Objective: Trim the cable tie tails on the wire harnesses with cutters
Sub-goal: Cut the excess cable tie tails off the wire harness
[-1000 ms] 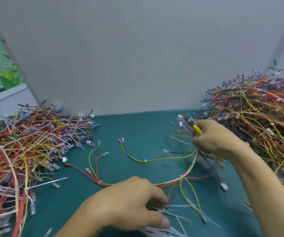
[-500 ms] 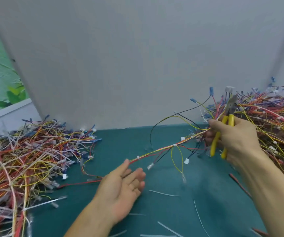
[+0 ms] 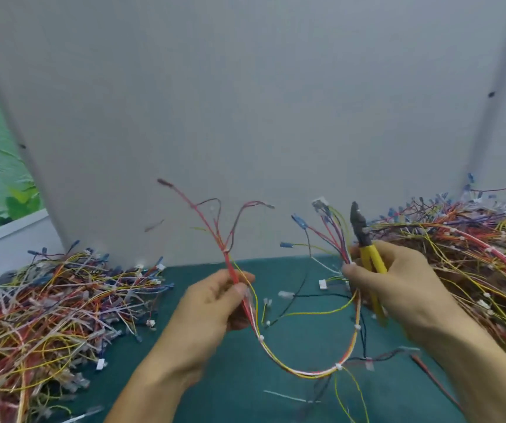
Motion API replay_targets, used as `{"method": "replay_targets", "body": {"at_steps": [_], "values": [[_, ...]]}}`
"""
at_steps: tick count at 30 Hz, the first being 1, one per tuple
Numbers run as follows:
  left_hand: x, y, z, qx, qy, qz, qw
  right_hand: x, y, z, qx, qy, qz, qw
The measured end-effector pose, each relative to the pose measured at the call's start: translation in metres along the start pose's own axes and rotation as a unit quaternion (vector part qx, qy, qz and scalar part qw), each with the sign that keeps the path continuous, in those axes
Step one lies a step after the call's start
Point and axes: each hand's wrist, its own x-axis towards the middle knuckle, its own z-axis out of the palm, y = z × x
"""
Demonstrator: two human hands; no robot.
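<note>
A wire harness (image 3: 308, 371) of red, yellow and white wires hangs in a U between my hands above the green table, with small white cable ties along it. My left hand (image 3: 215, 303) pinches one end, whose red wires fan upward. My right hand (image 3: 398, 285) grips the other end together with the yellow-handled cutters (image 3: 367, 254). The cutters' dark jaws point up and touch nothing. Blue and white connectors stick out above the right hand.
A big heap of harnesses (image 3: 47, 315) covers the table's left side. Another heap (image 3: 474, 264) fills the right side behind my right arm. Cut tie tails (image 3: 285, 396) lie on the green mat (image 3: 239, 389) near me. A grey wall stands close behind.
The left hand, open on the table before, has taken hold of the harness's left end and lifted it. The harness now sags between both hands. The right hand has moved a little left.
</note>
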Motion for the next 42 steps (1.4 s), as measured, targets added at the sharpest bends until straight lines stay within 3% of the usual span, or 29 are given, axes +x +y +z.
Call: {"method": "replay_targets", "body": {"at_steps": [5,12,22,27,32,37,40,42], "values": [[0.002,-0.008,0.004,-0.019,0.018,-0.022,0.999,-0.010,-0.007,0.024,0.015,-0.065,0.015,0.998],[0.008,-0.009,-0.001,-0.050,0.011,-0.020,0.998,-0.015,-0.003,0.041,0.041,-0.094,0.048,0.994],[0.014,-0.008,-0.004,-0.041,0.025,0.000,0.999,-0.009,-0.001,0.034,0.068,-0.084,0.074,0.991],[0.019,-0.010,-0.010,-0.007,0.055,0.008,0.998,0.000,0.009,0.029,0.147,-0.021,0.144,0.978],[0.022,-0.012,-0.011,-0.071,0.068,-0.013,0.995,0.007,0.017,0.026,0.239,0.021,0.222,0.945],[0.021,-0.014,-0.005,-0.115,0.044,-0.066,0.990,0.005,0.013,0.026,0.270,-0.025,0.216,0.938],[0.017,-0.016,0.000,-0.053,0.023,-0.062,0.996,0.001,0.008,0.030,0.269,-0.054,0.203,0.940],[0.014,-0.014,0.003,0.083,0.000,0.021,0.996,0.000,0.005,0.033,0.292,-0.054,0.210,0.931]]}}
